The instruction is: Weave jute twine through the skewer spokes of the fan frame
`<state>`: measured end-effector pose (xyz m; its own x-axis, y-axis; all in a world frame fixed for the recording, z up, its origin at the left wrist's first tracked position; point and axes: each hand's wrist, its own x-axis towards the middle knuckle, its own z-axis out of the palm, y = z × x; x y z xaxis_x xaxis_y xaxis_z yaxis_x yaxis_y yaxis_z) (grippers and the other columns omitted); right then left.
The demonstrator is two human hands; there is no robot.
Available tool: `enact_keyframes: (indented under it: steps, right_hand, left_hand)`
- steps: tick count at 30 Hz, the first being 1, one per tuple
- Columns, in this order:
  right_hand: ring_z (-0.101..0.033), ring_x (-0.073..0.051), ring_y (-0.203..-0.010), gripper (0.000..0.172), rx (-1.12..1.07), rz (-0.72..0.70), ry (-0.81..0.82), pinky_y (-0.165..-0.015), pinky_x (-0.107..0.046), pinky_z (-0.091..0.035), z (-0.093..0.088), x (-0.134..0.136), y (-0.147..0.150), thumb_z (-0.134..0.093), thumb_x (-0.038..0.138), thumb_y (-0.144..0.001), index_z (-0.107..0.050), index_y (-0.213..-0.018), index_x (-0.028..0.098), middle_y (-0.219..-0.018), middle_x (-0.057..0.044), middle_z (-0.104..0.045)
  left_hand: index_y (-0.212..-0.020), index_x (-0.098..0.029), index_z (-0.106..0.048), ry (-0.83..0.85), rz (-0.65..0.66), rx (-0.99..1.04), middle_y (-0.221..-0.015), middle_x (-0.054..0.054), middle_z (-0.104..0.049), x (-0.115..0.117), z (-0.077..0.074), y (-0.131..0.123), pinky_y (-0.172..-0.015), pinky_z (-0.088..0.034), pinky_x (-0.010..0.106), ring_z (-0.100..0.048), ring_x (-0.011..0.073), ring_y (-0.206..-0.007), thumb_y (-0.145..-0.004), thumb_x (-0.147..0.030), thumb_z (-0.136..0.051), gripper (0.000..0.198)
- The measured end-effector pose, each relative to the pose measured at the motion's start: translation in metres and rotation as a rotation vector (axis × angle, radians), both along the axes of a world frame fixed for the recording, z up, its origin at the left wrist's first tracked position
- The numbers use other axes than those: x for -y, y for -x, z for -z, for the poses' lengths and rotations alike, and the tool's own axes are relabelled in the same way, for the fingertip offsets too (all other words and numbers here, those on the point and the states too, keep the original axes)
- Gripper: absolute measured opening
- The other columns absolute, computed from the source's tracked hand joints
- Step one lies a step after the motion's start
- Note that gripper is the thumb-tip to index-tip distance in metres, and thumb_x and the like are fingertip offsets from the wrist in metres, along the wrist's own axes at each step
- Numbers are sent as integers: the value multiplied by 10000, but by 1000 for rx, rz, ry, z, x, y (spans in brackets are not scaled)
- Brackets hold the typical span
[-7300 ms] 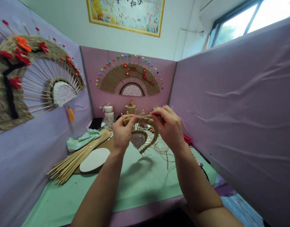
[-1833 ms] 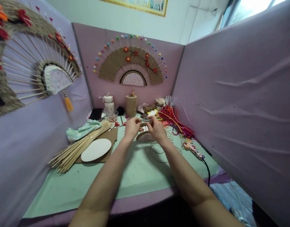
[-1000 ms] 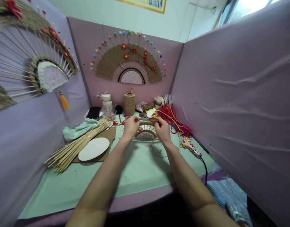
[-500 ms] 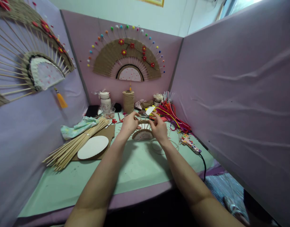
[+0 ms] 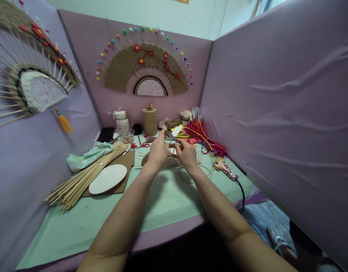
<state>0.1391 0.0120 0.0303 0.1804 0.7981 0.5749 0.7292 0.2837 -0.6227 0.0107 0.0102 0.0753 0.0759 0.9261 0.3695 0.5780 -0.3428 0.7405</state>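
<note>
A small half-round fan of thin sticks with a woven brown twine band (image 5: 145, 160) lies on the table under my hands, its pale half-round centre (image 5: 170, 162) partly covered. My left hand (image 5: 158, 151) is closed over the fan's sticks, its thumb near the upper band. Close beside it on the right, my right hand (image 5: 187, 155) pinches at the twine by the upper sticks; its fingertips are partly hidden. A loose loop of thin twine (image 5: 188, 180) trails on the table below my right wrist.
Bamboo sticks (image 5: 86, 173) and a white oval card (image 5: 108, 179) lie at left on cardboard. Red-handled scissors (image 5: 145, 144), a twine spool (image 5: 149, 121) and a bottle (image 5: 122, 122) stand or lie behind. At right are coloured pipe cleaners (image 5: 205, 138) and a corded glue gun (image 5: 226, 170).
My left hand has moved right across the fan, closer to my right hand. The fan's left end now shows beyond my left hand. The view has turned slightly to the right.
</note>
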Motion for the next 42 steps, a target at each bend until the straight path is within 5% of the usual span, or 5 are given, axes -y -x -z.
enact_keyframes:
  steps: [7, 14, 23, 29, 42]
  right_hand:
    - [-569, -164, -602, 275, -23, -8, -29, -599, -255, -384, 1, 2, -2, -526, 314, -868, -684, -1066, 205, -704, -26, -679]
    - [-586, -173, -616, 274, -19, -19, -36, -625, -270, -412, 3, 1, -2, -517, 323, -875, -681, -1064, 212, -721, -34, -689]
    - [-622, -190, -684, 279, -5, -28, -35, -654, -274, -429, 1, 1, -1, -512, 295, -873, -680, -1078, 207, -773, -51, -709]
    - [-620, -189, -684, 288, 16, -31, -23, -641, -266, -424, 1, 1, -3, -497, 314, -884, -675, -1087, 213, -769, -50, -708]
    - [-581, -166, -649, 301, -28, -134, -76, -635, -257, -420, -1, 6, -15, -528, 315, -862, -573, -1120, 167, -728, -21, -641]
  left_hand:
    - [-1488, -225, -121, 71, 2, 182, -1239, 108, -610, -9, 5, 2, -614, -533, 233, -629, 88, -595, -770, -77, -561, 855]
    - [-1493, -218, -206, -344, -153, -275, -1282, 120, -579, 4, 0, 2, -882, -459, 352, -591, 231, -1017, -821, -83, -485, 740]
    - [-1464, -243, -332, -390, -210, -533, -1096, 110, -678, 2, 11, -6, -1074, -158, 554, -410, 293, -1242, -862, -143, -492, 630]
    - [-1429, -308, -395, -463, -152, -526, -1013, 69, -709, -1, 13, -3, -1103, -48, 573, -398, 285, -1267, -883, -186, -502, 569]
    - [-1415, -275, -418, -423, -153, -489, -919, 59, -700, -7, 16, -2, -1110, -54, 565, -474, 257, -1147, -869, -195, -545, 566]
